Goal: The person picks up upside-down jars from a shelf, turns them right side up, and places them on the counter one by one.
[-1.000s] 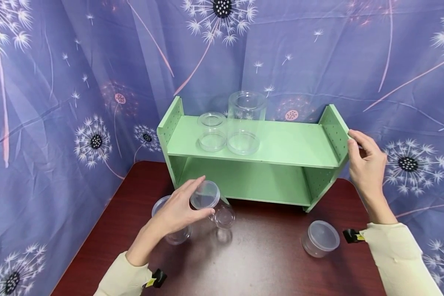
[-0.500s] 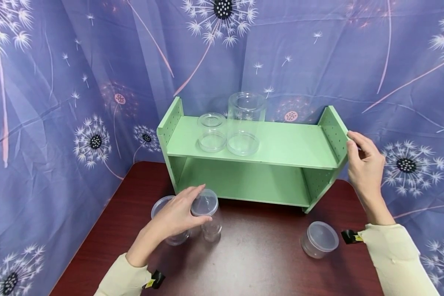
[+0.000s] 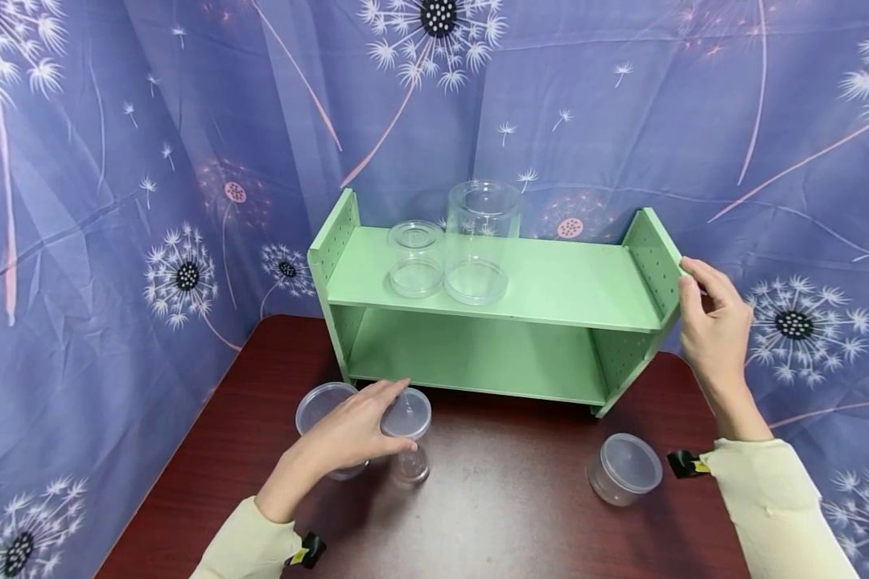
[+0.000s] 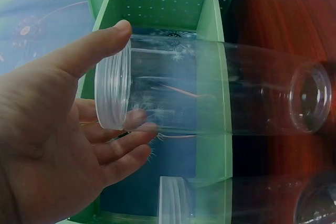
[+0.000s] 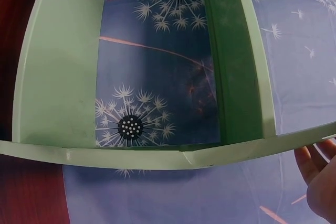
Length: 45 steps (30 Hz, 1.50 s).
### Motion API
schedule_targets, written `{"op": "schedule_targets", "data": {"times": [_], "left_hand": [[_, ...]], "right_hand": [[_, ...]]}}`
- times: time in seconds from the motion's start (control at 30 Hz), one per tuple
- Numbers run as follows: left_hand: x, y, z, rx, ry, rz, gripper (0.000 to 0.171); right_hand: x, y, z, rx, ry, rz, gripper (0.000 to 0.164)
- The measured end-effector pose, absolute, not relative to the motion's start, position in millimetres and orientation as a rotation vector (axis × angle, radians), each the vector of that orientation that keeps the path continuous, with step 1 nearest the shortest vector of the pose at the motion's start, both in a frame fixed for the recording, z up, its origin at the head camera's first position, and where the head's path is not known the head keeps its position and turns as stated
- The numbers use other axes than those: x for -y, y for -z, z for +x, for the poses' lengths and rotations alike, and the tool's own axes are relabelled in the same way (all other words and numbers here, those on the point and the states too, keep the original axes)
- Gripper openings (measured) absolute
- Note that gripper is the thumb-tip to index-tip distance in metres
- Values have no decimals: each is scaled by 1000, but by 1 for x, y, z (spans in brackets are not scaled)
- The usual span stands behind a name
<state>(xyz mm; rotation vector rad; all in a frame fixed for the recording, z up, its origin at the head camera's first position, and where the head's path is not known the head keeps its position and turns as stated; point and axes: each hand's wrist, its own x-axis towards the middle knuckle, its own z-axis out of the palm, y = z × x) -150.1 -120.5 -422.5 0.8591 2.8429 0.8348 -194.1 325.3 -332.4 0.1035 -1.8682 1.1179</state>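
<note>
In the head view my left hand point(image 3: 348, 434) grips a tall clear plastic jar point(image 3: 410, 464) near its screw lid. In the left wrist view my thumb lies on the lid point(image 4: 113, 90) and the fingers curl behind the jar point(image 4: 178, 85). The jar is upright in front of the green shelf point(image 3: 478, 386); whether its base touches the table cannot be told. Partly behind that hand stands another lidded jar point(image 3: 319, 402). My right hand point(image 3: 717, 326) pinches the front edge of the shelf's right side panel point(image 3: 655, 253).
On the upper board stand a short clear jar point(image 3: 415, 269) and a taller, wider one point(image 3: 481, 249). A low lidded tub point(image 3: 626, 470) sits on the dark red table point(image 3: 507, 498) at the right. Patterned blue cloth point(image 3: 586, 145) hangs behind.
My left hand has brought the jar down and toward me, and its base has swung from tilted to upright. The right hand keeps its hold on the shelf panel.
</note>
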Motion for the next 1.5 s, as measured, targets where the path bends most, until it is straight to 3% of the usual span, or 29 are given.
{"op": "schedule_targets", "data": {"times": [1.2, 1.5], "left_hand": [[126, 434, -156, -2822, -722, 960, 96], [126, 427, -156, -2805, -829, 792, 105]], "right_hand": [[-326, 333, -193, 1852, -1141, 130, 28], [-326, 333, -193, 1874, -1133, 112, 28]]}}
